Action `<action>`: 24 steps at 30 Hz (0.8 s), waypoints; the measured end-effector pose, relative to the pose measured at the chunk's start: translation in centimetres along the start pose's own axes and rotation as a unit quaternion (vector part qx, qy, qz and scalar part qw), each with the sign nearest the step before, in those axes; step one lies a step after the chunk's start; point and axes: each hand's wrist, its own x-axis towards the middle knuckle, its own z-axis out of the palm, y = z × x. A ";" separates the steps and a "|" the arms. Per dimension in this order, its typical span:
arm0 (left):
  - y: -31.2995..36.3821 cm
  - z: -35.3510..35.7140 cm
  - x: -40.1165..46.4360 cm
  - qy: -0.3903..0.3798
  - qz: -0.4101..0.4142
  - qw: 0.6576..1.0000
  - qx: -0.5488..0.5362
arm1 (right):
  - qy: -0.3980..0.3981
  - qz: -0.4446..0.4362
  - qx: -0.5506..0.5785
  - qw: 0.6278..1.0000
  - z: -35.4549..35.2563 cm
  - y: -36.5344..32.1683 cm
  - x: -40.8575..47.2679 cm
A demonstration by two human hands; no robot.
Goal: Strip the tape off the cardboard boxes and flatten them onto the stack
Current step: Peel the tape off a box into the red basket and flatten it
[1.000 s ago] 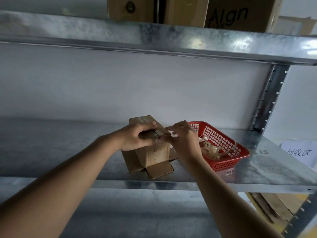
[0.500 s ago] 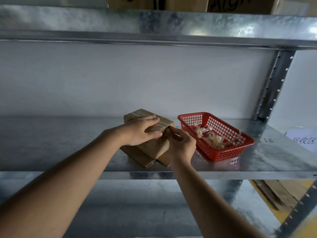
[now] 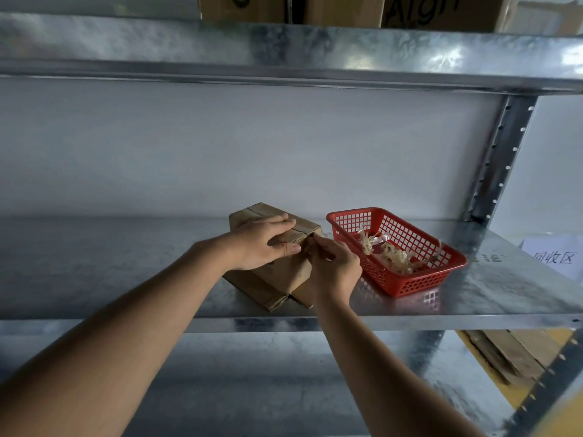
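Observation:
A small brown cardboard box stands on the metal shelf, its bottom flaps splayed out toward me. My left hand lies flat on the box top, fingers straight, pressing it down. My right hand is at the box's right top corner, fingertips pinching the end of the tape there. Tape runs across the top seam. How much tape is lifted I cannot tell.
A red plastic basket with crumpled tape strips stands right of the box. Flattened cardboard lies low at the right below the shelf. Larger boxes sit on the upper shelf. A paper sign is at the far right.
The box has been tipped from standing tall to lying lower on the shelf. My left hand flattened onto its top, and my right hand dropped to the right corner.

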 end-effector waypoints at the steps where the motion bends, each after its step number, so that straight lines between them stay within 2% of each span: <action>1: 0.0 0.0 -0.1 -0.001 0.000 1.000 0.001 | 0.004 0.005 0.008 1.000 0.1 0.0 -0.1; 5: -0.3 0.0 -0.1 -0.004 0.004 1.000 0.002 | 0.005 0.008 0.024 1.000 0.5 0.4 0.4; 11: -0.6 0.1 0.2 -0.003 0.009 1.000 -0.004 | -0.025 -0.005 -0.022 0.999 0.2 0.0 1.0; 15: -0.6 0.1 0.3 -0.001 0.014 1.000 0.002 | -0.084 -0.007 -0.084 0.993 0.3 -0.5 1.7; 21: -0.4 0.0 0.0 0.013 0.019 1.000 0.021 | -0.202 -0.006 -0.216 0.955 -0.2 -2.1 2.6; 24: -0.3 -0.1 0.1 0.015 0.026 0.999 0.024 | -0.246 0.041 -0.197 0.948 -0.8 -3.3 3.6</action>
